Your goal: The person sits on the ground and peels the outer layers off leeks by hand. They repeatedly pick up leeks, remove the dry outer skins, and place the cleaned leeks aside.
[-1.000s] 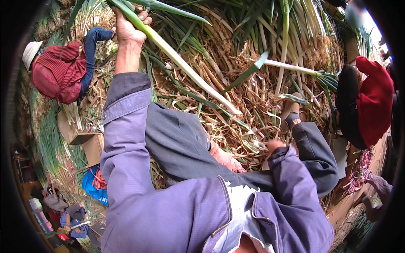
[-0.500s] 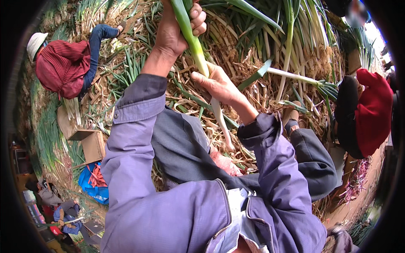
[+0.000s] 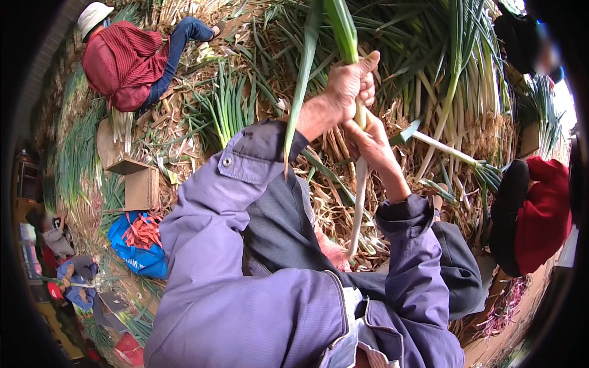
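Observation:
My left hand [image 3: 346, 89] is closed round the green upper part of a long leek [image 3: 342, 27] held upright in the picture. Just below it my right hand [image 3: 365, 141] grips the same leek, whose pale shank hangs down toward a pink piece of material [image 3: 329, 253] by my dark-trousered legs. A long narrow leaf [image 3: 300, 92] droops across my left wrist. Another leek [image 3: 445, 145] lies slanting to the right of my hands on dry leaf litter, beside a heap of leeks [image 3: 423, 49].
People sit among the leeks: one in red at upper left [image 3: 123, 67], others at right [image 3: 540, 214] and lower left [image 3: 83, 285]. A wooden box [image 3: 141, 190] and blue bag with red strips [image 3: 129, 257] are at my left; more green leeks [image 3: 227, 104] lie ahead.
My left hand has moved right with the leek, which has turned from diagonal to near vertical. My right hand has risen from low by my leg to grip it. The view has shifted.

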Motion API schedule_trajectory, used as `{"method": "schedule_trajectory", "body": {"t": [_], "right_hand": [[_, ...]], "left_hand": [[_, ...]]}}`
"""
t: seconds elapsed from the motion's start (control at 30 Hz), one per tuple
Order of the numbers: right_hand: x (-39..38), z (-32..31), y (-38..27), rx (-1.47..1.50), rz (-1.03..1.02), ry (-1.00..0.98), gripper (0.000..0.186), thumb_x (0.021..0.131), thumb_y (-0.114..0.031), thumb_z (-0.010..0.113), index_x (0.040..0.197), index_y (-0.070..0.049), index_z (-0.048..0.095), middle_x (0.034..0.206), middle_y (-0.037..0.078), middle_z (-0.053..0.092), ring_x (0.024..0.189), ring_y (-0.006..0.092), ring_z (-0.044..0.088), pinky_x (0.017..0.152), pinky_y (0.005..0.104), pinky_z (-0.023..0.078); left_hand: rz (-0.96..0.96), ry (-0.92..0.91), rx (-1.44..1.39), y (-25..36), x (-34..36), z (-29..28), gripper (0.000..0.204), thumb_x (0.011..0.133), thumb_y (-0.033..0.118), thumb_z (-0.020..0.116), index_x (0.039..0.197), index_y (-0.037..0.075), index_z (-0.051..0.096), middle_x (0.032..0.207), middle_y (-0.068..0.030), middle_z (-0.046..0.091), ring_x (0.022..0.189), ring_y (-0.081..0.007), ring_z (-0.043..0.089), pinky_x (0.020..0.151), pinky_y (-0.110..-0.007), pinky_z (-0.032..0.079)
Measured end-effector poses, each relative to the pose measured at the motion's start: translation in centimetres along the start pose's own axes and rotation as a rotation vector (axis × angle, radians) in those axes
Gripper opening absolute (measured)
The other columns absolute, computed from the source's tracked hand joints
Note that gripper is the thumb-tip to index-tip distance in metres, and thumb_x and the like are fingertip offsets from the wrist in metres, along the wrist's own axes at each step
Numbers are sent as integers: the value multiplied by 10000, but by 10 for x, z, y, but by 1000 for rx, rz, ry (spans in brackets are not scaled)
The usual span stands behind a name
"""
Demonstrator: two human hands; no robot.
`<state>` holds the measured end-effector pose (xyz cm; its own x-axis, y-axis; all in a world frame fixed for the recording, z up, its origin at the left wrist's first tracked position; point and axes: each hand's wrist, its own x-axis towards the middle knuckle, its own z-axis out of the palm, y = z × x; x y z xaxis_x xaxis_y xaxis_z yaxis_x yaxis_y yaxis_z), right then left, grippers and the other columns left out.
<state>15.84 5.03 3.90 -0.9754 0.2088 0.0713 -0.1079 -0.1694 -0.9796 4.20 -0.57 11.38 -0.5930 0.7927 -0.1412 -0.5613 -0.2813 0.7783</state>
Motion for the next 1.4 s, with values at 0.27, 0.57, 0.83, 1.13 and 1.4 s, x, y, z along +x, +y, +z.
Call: {"method": "schedule_trajectory", "body": {"t": [0.27, 0.57, 0.83, 1.13, 1.4], "right_hand": [[-10, 10, -7, -195, -54, 312, 360, 1039, -307, 447, 1033, 8, 621, 727, 23, 615, 567, 121, 536, 518, 264, 427], [3, 22, -10, -605, -339, 643, 213, 989, -195, 532, 1051, -14, 627, 649, 199, 593, 556, 327, 614, 531, 389, 468], [9, 16, -3, -457, -326, 672, 299, 918, -265, 658, 1056, -2, 618, 840, 180, 695, 707, 270, 684, 667, 349, 529], [7, 8, 1, 173, -401, 603, 124, 985, -137, 566, 956, -18, 547, 795, 64, 639, 708, 139, 628, 670, 288, 549], [-51, -24, 20, -313, -124, 594, 237, 978, -200, 579, 1092, -2, 516, 756, 47, 573, 645, 125, 536, 558, 272, 449]], "left_hand": [[52, -270, -106, 18, 20, -17, 463, 922, 487, 595, 1035, 39, 590, 640, 14, 461, 642, -164, 488, 623, -342, 450], [170, -6, 65, -5, 24, -17, 359, 967, 411, 552, 1020, 57, 517, 709, 13, 507, 694, -157, 555, 645, -339, 527], [239, 162, 191, -6, 23, -16, 320, 968, 392, 572, 1000, 82, 500, 720, 27, 503, 666, -131, 527, 609, -335, 528], [254, 221, 190, 10, 35, -32, 328, 955, 401, 585, 967, 88, 486, 687, 25, 486, 628, -137, 525, 596, -336, 514], [280, 175, 96, 39, 59, -81, 335, 964, 410, 563, 948, 81, 501, 681, 8, 452, 595, -141, 461, 546, -318, 425]]}}
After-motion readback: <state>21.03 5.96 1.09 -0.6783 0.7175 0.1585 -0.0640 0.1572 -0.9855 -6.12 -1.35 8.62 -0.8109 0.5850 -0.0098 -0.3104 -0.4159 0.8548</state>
